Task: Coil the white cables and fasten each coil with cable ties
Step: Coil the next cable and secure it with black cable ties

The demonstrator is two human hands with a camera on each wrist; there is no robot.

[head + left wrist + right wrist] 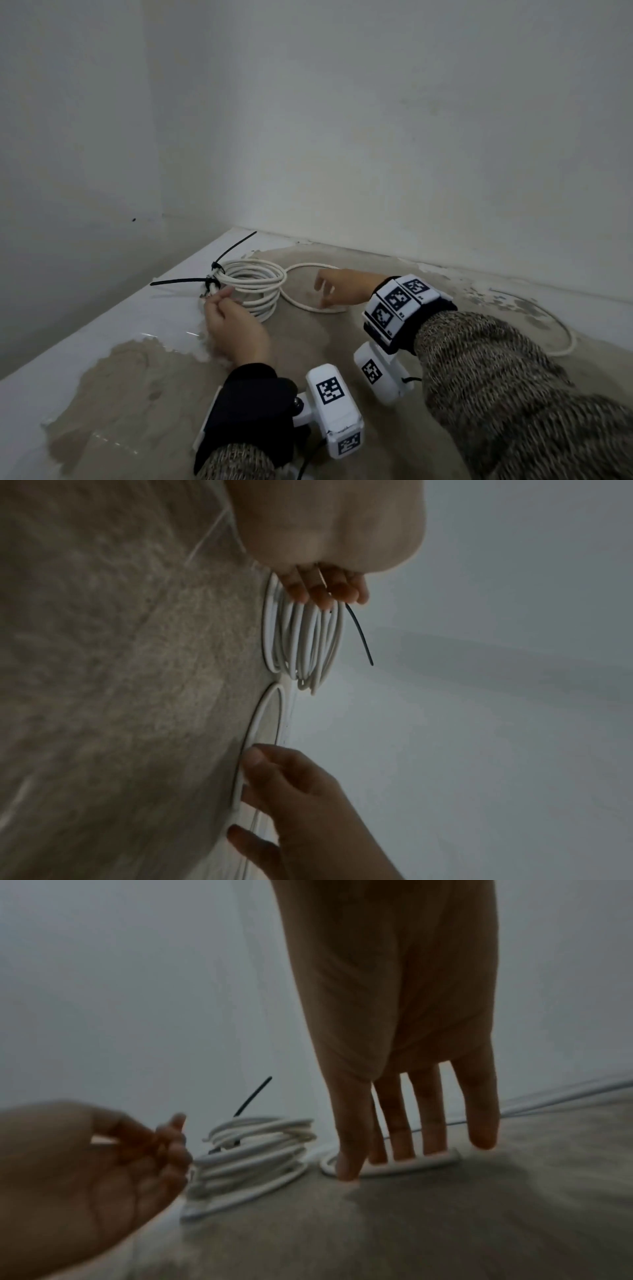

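- White cable coil (251, 286) lay on the worn table (102, 377) near the wall corner in the head view, with two black cable ties (219, 262) cinched on its left side, their tails sticking out left and up-left.
- Your left hand (233, 329) sat at the coil's near-left edge, fingers curled at the tied spot; whether they gripped anything could not be told from there.
- Your right hand (337, 286) hung with fingers apart over the loose cable loop (308, 303) running off the coil; the cable ran on in a wide arc to the right.
- Both wrist units carried black-and-white square markers (397, 298); no readable writing showed, and no container was in view.
- Left wrist view: your left fingertips (318, 592) bunched on the coil's (301, 642) top strands, one tie tail (359, 637) projecting beyond them; your right hand (308, 804) touched the loose loop (260, 723).
- Right wrist view: your right fingers (400, 1123) were straight and spread, thumb tip down beside the loop (411, 1164); your left hand (85, 1164) was curled beside the coil (253, 1161).
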